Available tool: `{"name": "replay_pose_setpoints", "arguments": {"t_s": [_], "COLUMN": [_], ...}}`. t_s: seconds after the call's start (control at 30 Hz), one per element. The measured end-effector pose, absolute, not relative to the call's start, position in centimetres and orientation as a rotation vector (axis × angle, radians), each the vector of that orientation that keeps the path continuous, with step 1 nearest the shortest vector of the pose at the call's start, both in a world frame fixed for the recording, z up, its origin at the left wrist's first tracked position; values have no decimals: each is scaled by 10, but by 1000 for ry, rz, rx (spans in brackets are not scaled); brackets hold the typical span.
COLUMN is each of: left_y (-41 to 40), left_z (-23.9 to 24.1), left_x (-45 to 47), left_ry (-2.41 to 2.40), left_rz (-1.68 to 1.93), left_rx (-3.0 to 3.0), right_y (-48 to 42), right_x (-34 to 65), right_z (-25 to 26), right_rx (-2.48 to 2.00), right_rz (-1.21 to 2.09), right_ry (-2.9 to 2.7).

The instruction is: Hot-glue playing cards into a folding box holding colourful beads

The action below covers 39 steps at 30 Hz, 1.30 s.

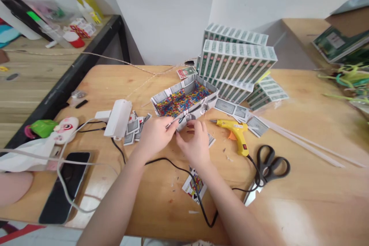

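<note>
My left hand (155,135) and my right hand (195,143) meet at the middle of the wooden table (302,130). Both pinch folded playing cards (184,120) at the near wall of a box built from playing cards (184,99), whose inside shows colourful card faces. The fingers of both hands are closed on the card piece. A yellow glue gun (236,133) lies just right of my right hand, its black cord (184,175) running under my forearms.
Stacked packs of card decks (236,61) stand behind the box. Black scissors (268,169) lie at the right, loose cards (135,127) and a white power strip (118,117) at the left, a phone (65,186) near the front left edge. Glue sticks (305,144) lie right.
</note>
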State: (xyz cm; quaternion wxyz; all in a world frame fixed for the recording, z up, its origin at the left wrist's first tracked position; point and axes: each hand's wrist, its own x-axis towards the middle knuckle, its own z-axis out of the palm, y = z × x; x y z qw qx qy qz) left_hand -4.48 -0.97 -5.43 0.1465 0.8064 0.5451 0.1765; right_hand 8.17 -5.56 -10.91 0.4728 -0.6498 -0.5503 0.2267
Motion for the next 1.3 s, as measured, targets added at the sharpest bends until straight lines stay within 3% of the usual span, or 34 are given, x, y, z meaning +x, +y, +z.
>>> {"name": "replay_pose_setpoints", "arguments": {"t_s": [0.27, 0.53, 0.8, 0.9, 1.03, 1.13, 1.3], "left_y": [-15, -52, -62, -62, -53, -42, -26], "left_z": [-34, -34, -24, -21, -12, -3, 3], "left_x": [-49, -38, -46, -58, -71, -72, -67], "left_ry": [1562, 1351, 1254, 1257, 1392, 1308, 1219], "left_rz": [981, 975, 734, 594, 749, 645, 485], "left_rx": [1305, 899, 909, 1078, 1440, 1773, 1777], "right_y": [-54, -52, -47, -45, -45, -45, -44], "right_x": [97, 133, 143, 147, 150, 153, 156], "right_z": [-50, -19, 0, 3, 3, 2, 0], "right_rx": [-1448, -1481, -1464, -1463, -1458, -1436, -1397], "right_rz": [481, 775, 908, 959, 1008, 1050, 1121], "right_ry": [-1469, -2067, -2173, -2191, -2191, -2168, -2105]}}
